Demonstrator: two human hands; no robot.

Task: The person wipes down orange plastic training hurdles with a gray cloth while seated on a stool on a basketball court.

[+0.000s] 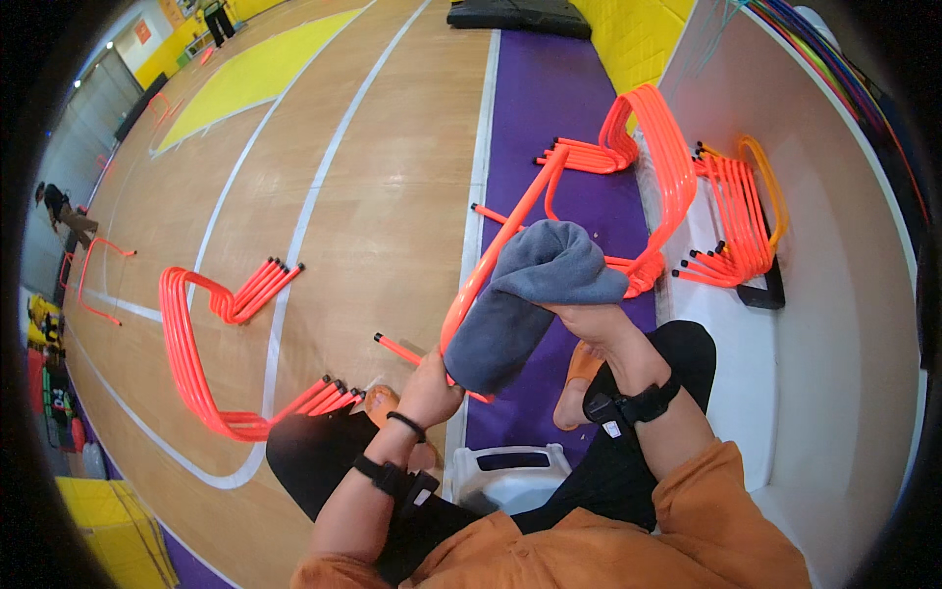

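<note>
An orange plastic training hurdle (508, 228) is held up in front of me, its long bar slanting from lower left to upper right. My left hand (433, 389) grips the lower corner of that bar. In my right hand (592, 324) is a grey-blue cloth (548, 287), bunched at the top and hanging beside the bar; the fingers are mostly hidden by it. On the wooden floor to the left stands a nested group of orange hurdles (184, 353). Another nested group (673, 169) stands on the purple strip ahead to the right.
More orange hurdles (736, 221) and a yellow-orange one (776, 184) rest on a white ledge against the right panel. A white plastic stool (508, 478) is between my legs. A person (66, 213) bends near a far hurdle (87, 280); another person (217, 22) stands at the far top left.
</note>
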